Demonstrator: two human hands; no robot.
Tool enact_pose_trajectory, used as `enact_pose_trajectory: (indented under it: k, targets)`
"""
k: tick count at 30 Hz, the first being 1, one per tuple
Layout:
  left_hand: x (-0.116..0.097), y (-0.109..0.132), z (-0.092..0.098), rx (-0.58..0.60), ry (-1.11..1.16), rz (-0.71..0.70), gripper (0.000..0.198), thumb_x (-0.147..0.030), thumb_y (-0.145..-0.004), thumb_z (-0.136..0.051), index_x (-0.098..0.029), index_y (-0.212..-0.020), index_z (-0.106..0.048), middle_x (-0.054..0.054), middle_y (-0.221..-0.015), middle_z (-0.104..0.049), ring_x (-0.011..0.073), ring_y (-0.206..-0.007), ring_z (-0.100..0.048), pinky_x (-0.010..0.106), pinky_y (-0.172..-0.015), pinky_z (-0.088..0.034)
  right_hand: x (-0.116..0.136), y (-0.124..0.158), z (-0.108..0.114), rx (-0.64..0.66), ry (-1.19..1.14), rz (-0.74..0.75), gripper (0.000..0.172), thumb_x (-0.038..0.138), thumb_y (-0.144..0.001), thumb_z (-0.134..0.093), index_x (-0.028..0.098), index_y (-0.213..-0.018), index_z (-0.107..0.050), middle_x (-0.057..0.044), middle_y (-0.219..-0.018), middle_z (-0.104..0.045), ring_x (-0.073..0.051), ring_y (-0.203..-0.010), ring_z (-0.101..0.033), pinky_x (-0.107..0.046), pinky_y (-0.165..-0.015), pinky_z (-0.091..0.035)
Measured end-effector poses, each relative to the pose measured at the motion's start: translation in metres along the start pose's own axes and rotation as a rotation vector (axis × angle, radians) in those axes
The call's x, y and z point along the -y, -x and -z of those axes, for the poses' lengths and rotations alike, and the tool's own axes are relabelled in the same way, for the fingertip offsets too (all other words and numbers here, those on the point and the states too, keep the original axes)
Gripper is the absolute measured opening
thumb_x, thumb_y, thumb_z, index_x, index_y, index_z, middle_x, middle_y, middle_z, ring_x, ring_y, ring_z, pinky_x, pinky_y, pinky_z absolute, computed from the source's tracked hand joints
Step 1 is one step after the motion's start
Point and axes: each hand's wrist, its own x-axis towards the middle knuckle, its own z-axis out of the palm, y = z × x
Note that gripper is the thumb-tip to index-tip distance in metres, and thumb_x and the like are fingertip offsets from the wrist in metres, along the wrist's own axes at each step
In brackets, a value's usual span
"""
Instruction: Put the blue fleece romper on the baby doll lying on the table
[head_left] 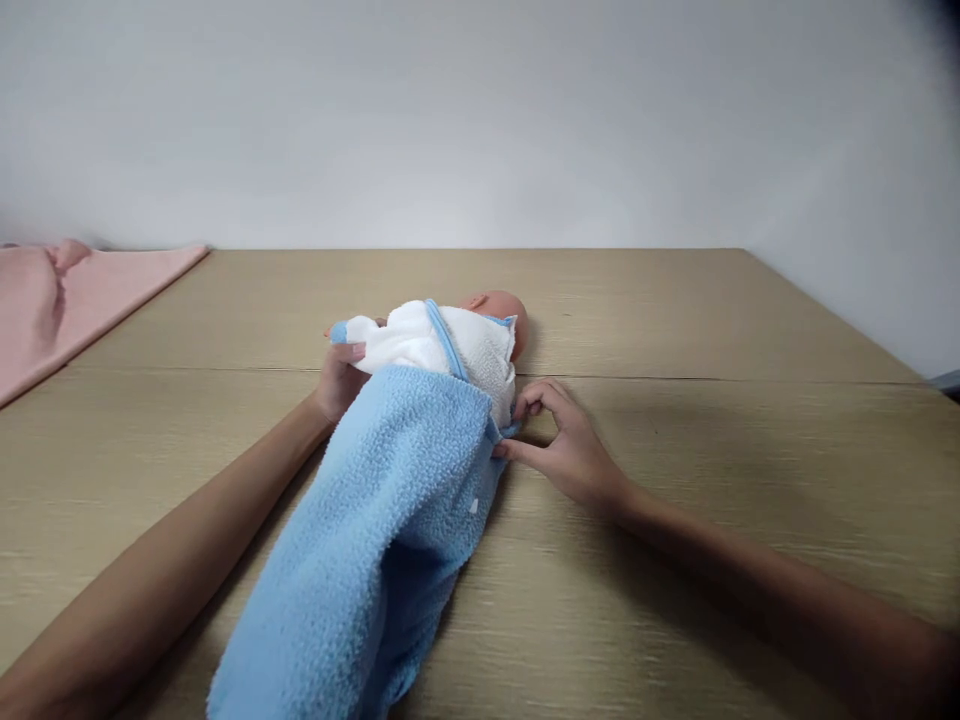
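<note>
A baby doll (517, 312) lies on the table with its head pointing away from me, its face out of sight. It wears a fleece garment, with a white upper part (420, 335) trimmed in light blue and a long blue lower part (375, 490) stretching towards me. My left hand (341, 378) is closed around the doll's left-side sleeve, thumb on top and most fingers hidden underneath. On the other side, my right hand (566, 440) pinches the edge of the blue fleece near the doll's side. A small white tag shows on the blue cloth.
A pink cloth (112, 290) lies folded and bunched at the far left of the wooden table (712, 440). A seam runs across the tabletop beyond my hands. Behind the table's back edge stands a pale wall (480, 130).
</note>
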Motion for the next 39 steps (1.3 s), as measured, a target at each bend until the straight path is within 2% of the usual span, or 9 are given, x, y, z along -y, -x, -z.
enact_pose_trajectory:
  k: [3, 6, 9, 13, 20, 26, 29, 34, 39]
  targets:
    - [0.0, 0.0, 0.001, 0.004, -0.003, -0.013, 0.032, -0.045, -0.076, -0.072, -0.026, -0.102, -0.073, -0.003, -0.077, -0.078, 0.0351, -0.119, -0.078, 0.05, -0.105, -0.065, -0.005, -0.003, 0.004, 0.073, -0.063, -0.076, 0.043, 0.046, -0.085, -0.102, 0.025, -0.1, -0.068, 0.0, -0.105, -0.067, -0.022, -0.101, -0.06, -0.038, -0.093, -0.046]
    - [0.0, -0.001, -0.001, 0.013, -0.012, -0.031, 0.022, -0.044, -0.077, -0.073, -0.026, -0.09, -0.069, -0.002, -0.079, -0.078, 0.0348, -0.124, -0.077, 0.049, -0.106, -0.064, -0.014, -0.009, 0.008, 0.107, -0.214, -0.152, 0.038, 0.049, -0.094, -0.093, 0.026, -0.107, -0.065, 0.0, -0.102, -0.064, -0.02, -0.095, -0.06, -0.037, -0.087, -0.049]
    - [-0.001, -0.003, -0.003, 0.017, -0.017, -0.045, 0.021, -0.044, -0.076, -0.076, -0.027, -0.085, -0.067, -0.002, -0.081, -0.079, 0.035, -0.128, -0.075, 0.05, -0.108, -0.063, -0.022, -0.014, 0.01, -0.034, -0.333, -0.219, 0.032, 0.047, -0.099, -0.083, 0.026, -0.108, -0.061, 0.0, -0.097, -0.062, -0.019, -0.091, -0.061, -0.036, -0.082, -0.05]
    - [-0.003, -0.004, -0.006, 0.023, -0.02, -0.055, 0.022, -0.045, -0.075, -0.077, -0.028, -0.084, -0.068, -0.003, -0.082, -0.079, 0.035, -0.132, -0.073, 0.049, -0.108, -0.063, -0.026, -0.016, 0.01, -0.219, -0.358, -0.225, 0.03, 0.041, -0.093, -0.079, 0.026, -0.108, -0.058, 0.0, -0.102, -0.06, -0.017, -0.086, -0.058, -0.035, -0.08, -0.05]
    - [-0.004, -0.001, -0.017, 0.023, -0.009, -0.056, 0.026, -0.049, -0.079, -0.076, -0.026, -0.085, -0.067, 0.002, -0.092, -0.083, 0.0391, -0.132, -0.072, 0.053, -0.111, -0.061, -0.021, -0.013, 0.007, -0.207, -0.329, -0.239, 0.026, 0.039, -0.092, -0.076, 0.025, -0.106, -0.059, 0.001, -0.098, -0.061, -0.018, -0.084, -0.057, -0.035, -0.078, -0.048]
    - [-0.024, -0.002, -0.023, -0.021, -0.003, -0.107, 0.037, -0.05, -0.089, -0.077, -0.027, -0.119, -0.073, 0.004, -0.115, -0.082, 0.0363, -0.133, -0.07, 0.052, -0.114, -0.059, -0.02, -0.013, 0.006, -0.201, -0.323, -0.234, 0.026, 0.039, -0.093, -0.077, 0.025, -0.107, -0.059, 0.001, -0.095, -0.061, -0.019, -0.086, -0.058, -0.036, -0.079, -0.047]
    - [-0.042, -0.006, -0.025, 0.0, -0.127, -0.181, 0.041, -0.048, -0.086, -0.088, -0.03, -0.122, -0.076, 0.004, -0.131, -0.077, 0.0342, -0.136, -0.067, 0.048, -0.113, -0.058, -0.019, -0.012, 0.006, -0.181, -0.307, -0.25, 0.025, 0.039, -0.095, -0.076, 0.026, -0.108, -0.059, 0.001, -0.093, -0.061, -0.02, -0.087, -0.058, -0.036, -0.08, -0.047]
    - [-0.061, -0.001, -0.049, 0.112, -0.333, -0.366, 0.046, -0.048, -0.088, -0.096, -0.034, -0.127, -0.077, 0.005, -0.138, -0.071, 0.0305, -0.141, -0.061, 0.046, -0.121, -0.054, 0.007, -0.004, 0.01, -0.229, -0.28, -0.281, 0.023, 0.043, -0.1, -0.071, 0.027, -0.112, -0.06, -0.002, -0.107, -0.066, -0.022, -0.097, -0.063, -0.039, -0.091, -0.053]
    - [-0.072, 0.022, -0.087, 0.177, -0.461, -0.36, 0.051, -0.039, -0.086, -0.1, -0.037, -0.131, -0.075, 0.005, -0.151, -0.069, 0.0368, -0.157, -0.055, 0.055, -0.133, -0.048, 0.065, 0.006, 0.023, -0.101, -0.387, -0.47, 0.041, 0.056, -0.105, -0.065, 0.03, -0.136, -0.058, -0.011, -0.147, -0.069, -0.031, -0.139, -0.065, -0.05, -0.118, -0.055]
